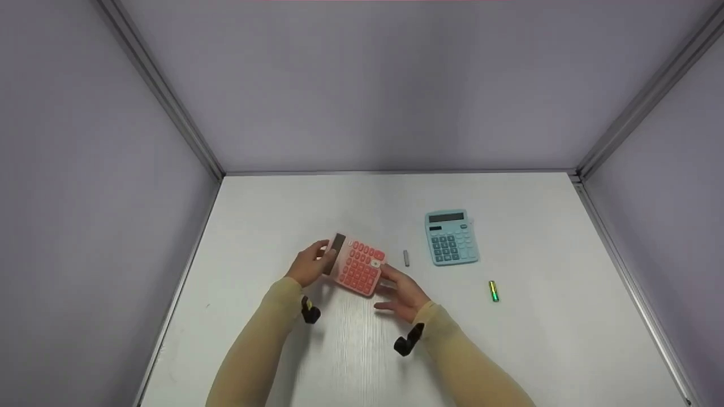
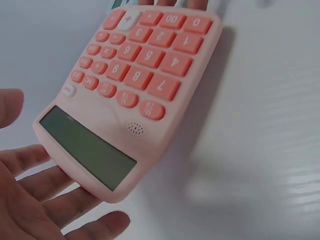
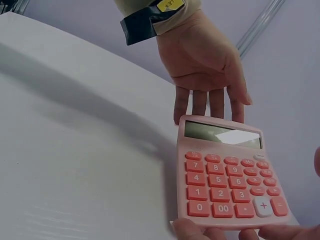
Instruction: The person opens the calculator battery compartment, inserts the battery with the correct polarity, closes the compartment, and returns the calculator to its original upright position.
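A pink calculator (image 1: 357,264) is held up at a tilt between the two hands, keys and display facing up. My left hand (image 1: 308,265) supports its display end; in the left wrist view the fingers (image 2: 45,187) reach under that edge and the thumb stands off the surface. At the keypad end, my right hand (image 1: 404,294) touches the edge with its fingertips (image 3: 187,230), its thumb apart from the calculator. In the right wrist view, the left hand's fingers pass straight behind the display end. The calculator's underside is hidden.
A light blue calculator (image 1: 451,237) lies face up on the white table (image 1: 254,226), right of the hands. A small grey cylindrical piece (image 1: 406,258) lies between the calculators. Farther right is a green and gold battery (image 1: 494,291). Grey panels (image 1: 396,85) wall the table's back and sides.
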A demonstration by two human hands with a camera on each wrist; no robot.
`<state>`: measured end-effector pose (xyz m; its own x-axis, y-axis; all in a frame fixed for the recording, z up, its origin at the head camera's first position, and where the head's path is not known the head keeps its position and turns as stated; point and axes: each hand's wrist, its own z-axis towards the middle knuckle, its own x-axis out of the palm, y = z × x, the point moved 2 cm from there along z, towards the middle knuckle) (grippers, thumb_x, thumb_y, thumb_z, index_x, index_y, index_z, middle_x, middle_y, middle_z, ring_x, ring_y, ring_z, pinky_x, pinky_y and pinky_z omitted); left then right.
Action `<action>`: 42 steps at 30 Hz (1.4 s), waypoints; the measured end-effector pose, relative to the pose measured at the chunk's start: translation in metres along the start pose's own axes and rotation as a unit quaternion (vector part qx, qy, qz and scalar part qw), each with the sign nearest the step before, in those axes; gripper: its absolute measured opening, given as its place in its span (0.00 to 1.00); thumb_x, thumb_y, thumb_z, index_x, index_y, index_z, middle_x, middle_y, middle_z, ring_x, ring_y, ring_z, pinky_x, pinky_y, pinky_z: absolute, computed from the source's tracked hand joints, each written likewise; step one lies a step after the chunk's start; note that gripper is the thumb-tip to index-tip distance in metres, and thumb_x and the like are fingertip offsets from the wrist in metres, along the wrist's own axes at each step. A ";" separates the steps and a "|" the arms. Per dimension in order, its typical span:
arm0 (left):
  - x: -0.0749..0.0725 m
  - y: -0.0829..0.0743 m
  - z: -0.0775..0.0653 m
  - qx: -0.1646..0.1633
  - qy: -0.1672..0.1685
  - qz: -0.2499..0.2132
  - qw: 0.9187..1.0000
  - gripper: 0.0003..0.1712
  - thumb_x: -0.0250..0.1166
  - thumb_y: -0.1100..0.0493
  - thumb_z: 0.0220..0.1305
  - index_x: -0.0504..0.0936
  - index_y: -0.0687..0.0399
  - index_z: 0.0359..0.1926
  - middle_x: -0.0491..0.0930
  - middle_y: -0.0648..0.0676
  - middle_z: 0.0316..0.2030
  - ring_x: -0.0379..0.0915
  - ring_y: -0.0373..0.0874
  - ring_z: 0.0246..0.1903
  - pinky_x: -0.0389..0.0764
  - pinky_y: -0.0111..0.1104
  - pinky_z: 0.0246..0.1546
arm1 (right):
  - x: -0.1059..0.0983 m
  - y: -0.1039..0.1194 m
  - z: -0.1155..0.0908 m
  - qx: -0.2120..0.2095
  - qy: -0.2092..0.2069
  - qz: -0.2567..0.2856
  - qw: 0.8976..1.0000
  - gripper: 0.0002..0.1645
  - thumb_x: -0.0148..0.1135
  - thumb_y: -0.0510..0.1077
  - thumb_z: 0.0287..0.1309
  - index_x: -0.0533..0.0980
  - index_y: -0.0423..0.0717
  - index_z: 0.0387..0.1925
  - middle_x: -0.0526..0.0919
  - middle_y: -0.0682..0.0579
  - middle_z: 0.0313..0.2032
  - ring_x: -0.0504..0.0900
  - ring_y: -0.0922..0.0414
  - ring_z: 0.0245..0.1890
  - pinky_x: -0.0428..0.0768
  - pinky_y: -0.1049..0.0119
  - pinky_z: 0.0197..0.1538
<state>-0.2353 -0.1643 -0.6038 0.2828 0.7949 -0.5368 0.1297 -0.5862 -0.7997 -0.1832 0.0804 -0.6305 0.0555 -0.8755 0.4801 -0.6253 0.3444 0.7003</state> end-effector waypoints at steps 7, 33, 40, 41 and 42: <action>0.005 -0.005 -0.006 0.027 0.000 -0.002 1.000 0.43 0.48 0.30 0.66 0.50 0.42 0.76 0.63 0.59 0.68 0.64 0.55 0.64 0.64 0.49 0.64 | -0.001 0.007 -0.003 -0.018 -0.010 -0.013 1.000 0.44 0.56 0.60 0.64 0.52 0.53 0.74 0.55 0.46 0.72 0.53 0.39 0.71 0.60 0.31 0.61; 0.036 -0.032 -0.040 0.124 -0.008 -0.053 0.991 0.40 0.44 0.38 0.73 0.37 0.41 0.77 0.44 0.47 0.75 0.42 0.49 0.73 0.46 0.49 0.70 | -0.017 0.028 -0.027 -0.145 -0.074 -0.033 0.986 0.36 0.54 0.60 0.66 0.61 0.48 0.68 0.66 0.46 0.65 0.67 0.45 0.65 0.63 0.42 0.65; 0.049 -0.036 -0.048 0.184 -0.019 -0.065 0.981 0.37 0.45 0.48 0.75 0.39 0.48 0.77 0.43 0.49 0.75 0.38 0.48 0.73 0.44 0.47 0.71 | -0.028 0.030 -0.033 -0.161 -0.104 0.008 0.982 0.37 0.56 0.65 0.62 0.65 0.49 0.65 0.68 0.46 0.62 0.71 0.47 0.62 0.69 0.46 0.62; 0.050 -0.036 -0.049 0.189 -0.022 -0.066 0.980 0.37 0.45 0.48 0.75 0.39 0.48 0.77 0.43 0.49 0.75 0.37 0.47 0.73 0.44 0.46 0.71 | -0.029 0.030 -0.033 -0.162 -0.104 0.009 0.981 0.38 0.56 0.65 0.61 0.65 0.49 0.65 0.68 0.45 0.62 0.71 0.47 0.62 0.69 0.46 0.62; 0.051 -0.036 -0.049 0.194 -0.025 -0.069 0.978 0.37 0.45 0.48 0.75 0.40 0.48 0.77 0.43 0.49 0.75 0.37 0.47 0.73 0.44 0.46 0.71 | -0.029 0.030 -0.034 -0.163 -0.105 0.008 0.981 0.38 0.56 0.65 0.61 0.66 0.49 0.65 0.68 0.45 0.62 0.71 0.48 0.62 0.69 0.47 0.62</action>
<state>-0.1789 -0.1104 -0.5886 0.2401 0.8743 -0.4220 -0.2102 -0.3775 -0.9018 -0.1774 0.1280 -0.6055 -0.1350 -0.9074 0.3981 -0.3402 0.4198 0.8414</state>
